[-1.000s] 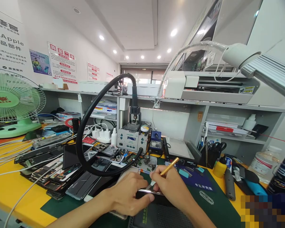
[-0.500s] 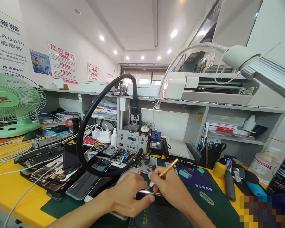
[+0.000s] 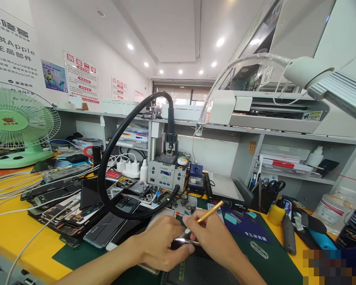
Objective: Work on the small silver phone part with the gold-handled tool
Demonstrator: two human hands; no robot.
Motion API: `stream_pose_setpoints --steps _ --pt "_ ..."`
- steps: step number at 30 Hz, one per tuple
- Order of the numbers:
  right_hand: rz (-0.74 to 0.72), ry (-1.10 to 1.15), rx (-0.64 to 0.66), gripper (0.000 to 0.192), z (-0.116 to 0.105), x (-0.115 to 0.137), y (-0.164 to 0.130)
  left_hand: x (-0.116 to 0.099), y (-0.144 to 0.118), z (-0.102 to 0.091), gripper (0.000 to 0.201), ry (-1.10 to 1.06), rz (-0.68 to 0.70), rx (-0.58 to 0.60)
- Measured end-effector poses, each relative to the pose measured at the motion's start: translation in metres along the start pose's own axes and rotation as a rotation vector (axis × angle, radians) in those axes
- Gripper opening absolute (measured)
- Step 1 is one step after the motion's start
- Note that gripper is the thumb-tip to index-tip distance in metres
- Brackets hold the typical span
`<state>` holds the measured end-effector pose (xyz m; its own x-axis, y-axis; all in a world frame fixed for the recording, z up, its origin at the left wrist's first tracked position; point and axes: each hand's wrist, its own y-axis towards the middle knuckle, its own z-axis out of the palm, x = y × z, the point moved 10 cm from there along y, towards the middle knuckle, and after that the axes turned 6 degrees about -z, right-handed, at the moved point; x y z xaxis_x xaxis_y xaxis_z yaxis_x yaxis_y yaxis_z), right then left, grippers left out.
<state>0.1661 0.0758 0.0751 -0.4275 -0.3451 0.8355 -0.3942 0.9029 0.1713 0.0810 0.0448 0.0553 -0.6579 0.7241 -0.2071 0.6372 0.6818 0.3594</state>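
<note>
My left hand (image 3: 163, 243) is closed around a slim dark phone-like device with a shiny metal edge (image 3: 184, 240), thumb along the near side. Most of the device is hidden by my fingers. Held like a pen in my right hand (image 3: 206, 235) is a gold-handled knife (image 3: 210, 212); its silver blade points down and left to the bright edge. Whether the tip touches the edge I cannot tell. Below both hands lie a dark mesh-textured pad (image 3: 213, 273) and a green mat (image 3: 280, 261).
Several dismantled phones (image 3: 112, 223) lie to the left, under a thick black hose (image 3: 102, 170). Behind stands a hot-air station (image 3: 166, 176). A razor blade (image 3: 259, 250) rests on the mat. At right are a yellow bottle (image 3: 275, 211) and a clear jug (image 3: 334, 209); a lamp (image 3: 311, 73) hangs above.
My view has shifted slightly, so the surroundings sit a little further right. Both hands keep nearly the same pose, with the knife still at the device's edge.
</note>
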Motion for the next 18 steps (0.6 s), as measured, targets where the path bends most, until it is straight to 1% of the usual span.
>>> stream_pose_setpoints --steps 7,10,14,18 --pt "-0.010 -0.034 0.017 0.037 0.0040 -0.0040 -0.0004 -0.0052 0.0021 -0.0067 0.019 -0.044 0.043 -0.045" --pt "-0.010 -0.053 0.018 0.037 0.0043 -0.0061 -0.0003 -0.0054 0.0022 -0.0095 0.020 -0.052 0.046 -0.065" --pt "-0.007 -0.067 0.017 0.037 0.0040 -0.0056 -0.0026 -0.0060 0.0016 -0.0093 0.022 -0.059 0.055 -0.067" --pt "-0.006 -0.067 0.009 0.034 0.0032 -0.0041 -0.0035 -0.0052 0.0013 -0.0064 0.025 -0.046 0.053 -0.054"
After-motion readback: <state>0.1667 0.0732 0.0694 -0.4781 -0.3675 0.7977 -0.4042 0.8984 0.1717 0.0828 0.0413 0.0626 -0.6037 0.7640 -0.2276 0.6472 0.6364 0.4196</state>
